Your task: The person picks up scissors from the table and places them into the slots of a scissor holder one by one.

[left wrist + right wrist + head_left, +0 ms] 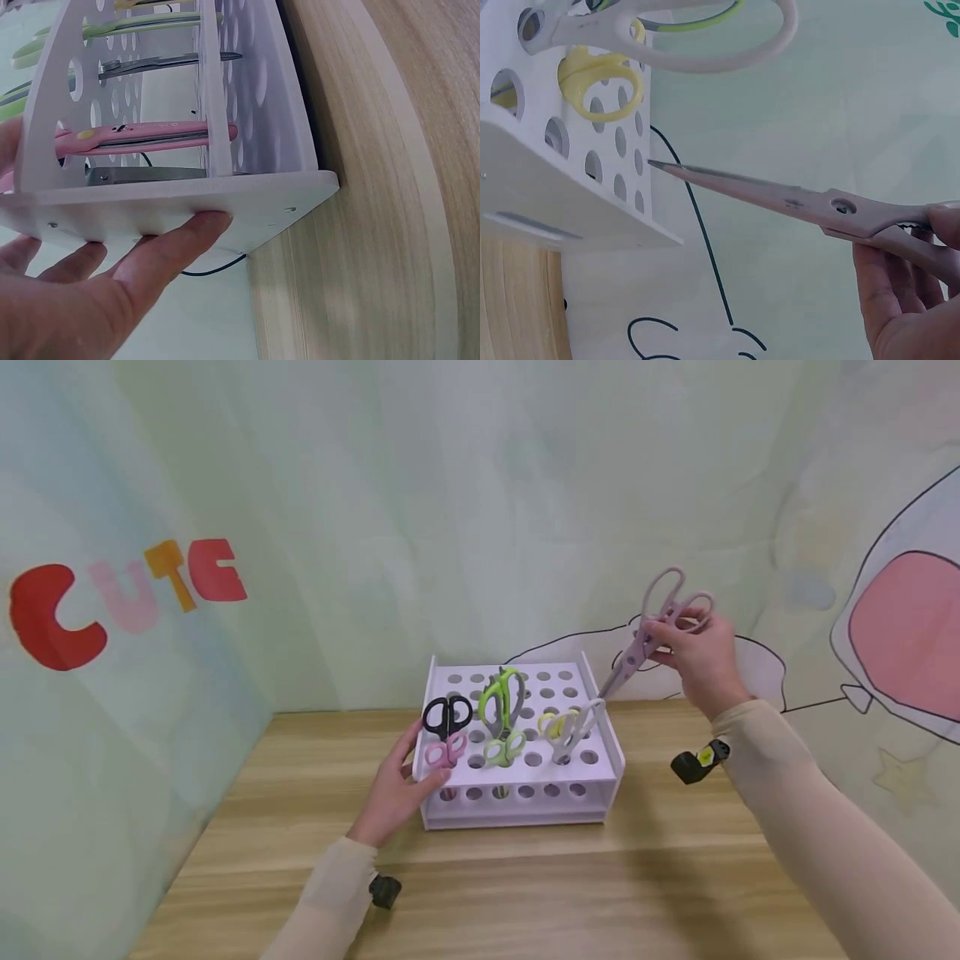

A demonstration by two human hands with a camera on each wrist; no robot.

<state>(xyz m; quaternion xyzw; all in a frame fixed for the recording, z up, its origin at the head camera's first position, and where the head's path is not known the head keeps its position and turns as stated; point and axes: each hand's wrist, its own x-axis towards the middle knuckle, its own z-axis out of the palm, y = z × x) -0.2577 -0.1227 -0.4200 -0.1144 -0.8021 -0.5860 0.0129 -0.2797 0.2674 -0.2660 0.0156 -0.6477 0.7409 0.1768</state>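
Observation:
My right hand (pixel 705 660) pinches a pair of mauve scissors (pixel 637 647), blades angled down-left. Their tip is close to the far right of a white rack (pixel 517 818) full of round holes; in the right wrist view the scissors (pixel 780 199) hang beside its top plate. My left hand (pixel 397 785) grips the rack's left side, fingers along the outer wall (pixel 262 202) and thumb at the top plate. Black scissors (pixel 447 717), pink scissors (pixel 447 750), green-grey scissors (pixel 501 697), light green scissors (pixel 504 748), yellow scissors (pixel 600 82) and pale grey scissors (pixel 577 727) stand in holes.
The rack stands on a wood-grain table (pixel 525 893) near a pale curtain (pixel 487 510) hanging behind it. Colourful letters (pixel 58 618) mark the left part of the backdrop. The pale grey scissors lean towards the rack's right edge.

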